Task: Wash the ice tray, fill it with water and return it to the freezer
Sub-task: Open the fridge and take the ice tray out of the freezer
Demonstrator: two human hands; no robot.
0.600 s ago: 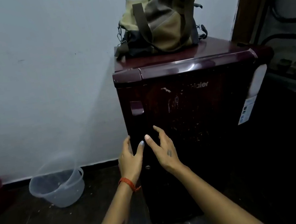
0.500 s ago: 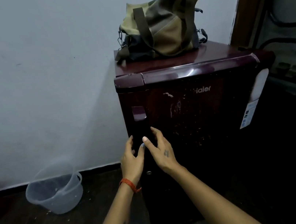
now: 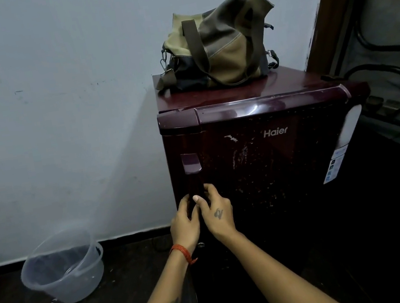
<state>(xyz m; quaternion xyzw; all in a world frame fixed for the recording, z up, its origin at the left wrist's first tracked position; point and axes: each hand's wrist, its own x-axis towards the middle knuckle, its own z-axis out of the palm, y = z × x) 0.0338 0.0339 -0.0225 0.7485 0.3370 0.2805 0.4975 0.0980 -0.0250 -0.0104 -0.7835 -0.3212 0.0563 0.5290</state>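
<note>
A small dark maroon fridge (image 3: pixel 268 167) stands against the white wall with its door shut. A vertical door handle (image 3: pixel 192 175) runs down the door's left side. My left hand (image 3: pixel 184 225) curls around the handle's lower part from the left. My right hand (image 3: pixel 216 212) grips the same part from the right, its thumb lying across the front. The ice tray is not in view.
An olive and grey canvas bag (image 3: pixel 216 45) sits on the fridge top. A clear plastic bucket (image 3: pixel 64 266) stands on the dark floor to the left, near the wall. A wooden door frame (image 3: pixel 323 8) and dark cables rise at the right.
Both hands were open and apart in front of the door. They have moved up and closed around the door handle. The view has drawn closer to the fridge.
</note>
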